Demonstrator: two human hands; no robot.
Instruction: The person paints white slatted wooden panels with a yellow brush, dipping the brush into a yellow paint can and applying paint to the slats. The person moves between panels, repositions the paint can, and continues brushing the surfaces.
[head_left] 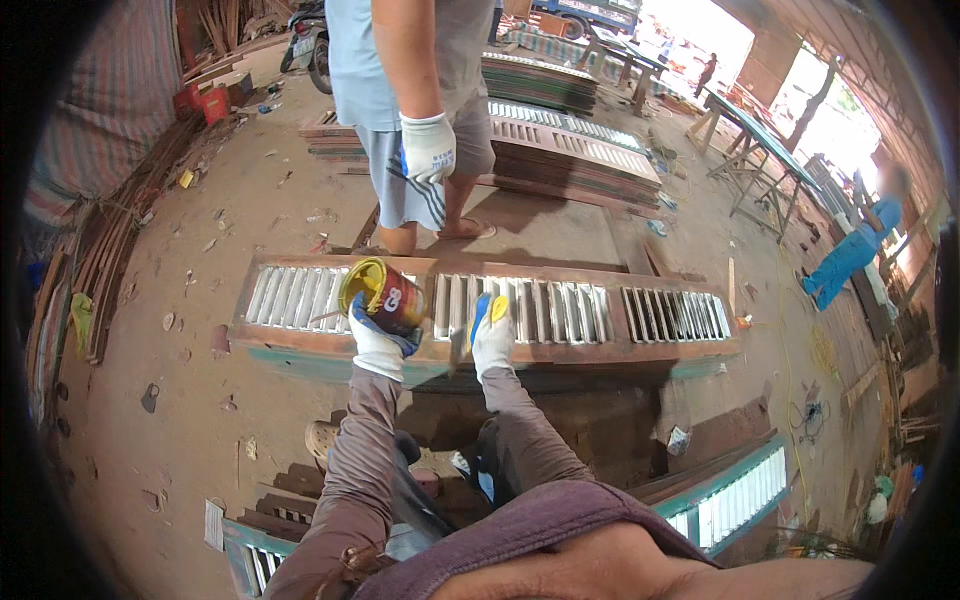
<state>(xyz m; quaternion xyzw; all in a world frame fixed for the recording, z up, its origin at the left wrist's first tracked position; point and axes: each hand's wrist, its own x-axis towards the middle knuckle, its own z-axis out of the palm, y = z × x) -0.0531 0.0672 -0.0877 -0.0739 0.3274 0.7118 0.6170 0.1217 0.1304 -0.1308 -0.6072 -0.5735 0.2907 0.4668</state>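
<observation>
My left hand [378, 345], in a white glove with a blue palm, grips a dark red can [404, 304] with yellow smeared around its inside. The can is tilted over the left part of a louvered wooden shutter [590, 345]. To its right, my right hand [492, 335], gloved alike, is closed over the shutter's middle slats. A small yellow thing [499, 308] shows at its fingers; its kind I cannot make out. Some slats are whitish, others bare brown wood.
A person [400, 90] in a light blue shirt and white glove stands just beyond the shutter. Behind are stacked shutters [570, 150] and trestle tables [750, 130]. Green-edged shutters [735, 495] lie near me. Another person [860, 240] in blue stands at right.
</observation>
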